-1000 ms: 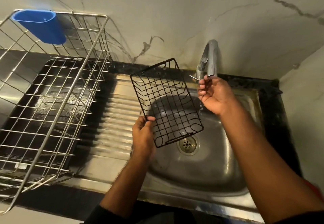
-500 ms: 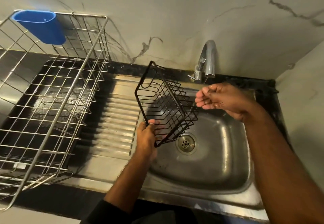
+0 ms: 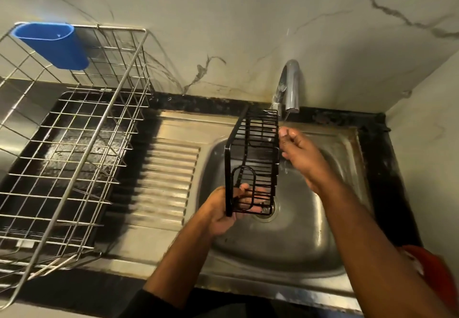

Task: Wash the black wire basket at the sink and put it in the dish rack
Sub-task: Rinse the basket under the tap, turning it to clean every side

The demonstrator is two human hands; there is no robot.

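Observation:
The black wire basket (image 3: 253,151) stands on its long edge over the steel sink (image 3: 285,243), its top end just under the tap (image 3: 290,86). My left hand (image 3: 221,213) grips the basket's lower end, fingers curled through the wires. My right hand (image 3: 303,158) is wet and sits at the basket's right side, bent fingertips against its edge, holding nothing. A thin trickle of water falls from the spout beside those fingers. The wire dish rack (image 3: 119,94) stands at the left on a black tray.
A blue plastic cutlery holder (image 3: 52,44) hangs on the rack's back corner. The ribbed drainboard (image 3: 169,176) lies between rack and basin. A marble wall rises close behind the tap. Something red (image 3: 437,275) shows at the lower right by my arm.
My left hand has turned the basket from facing me to standing edge-on and lifted it toward the tap. My right hand left the tap and came down to the basket's right side.

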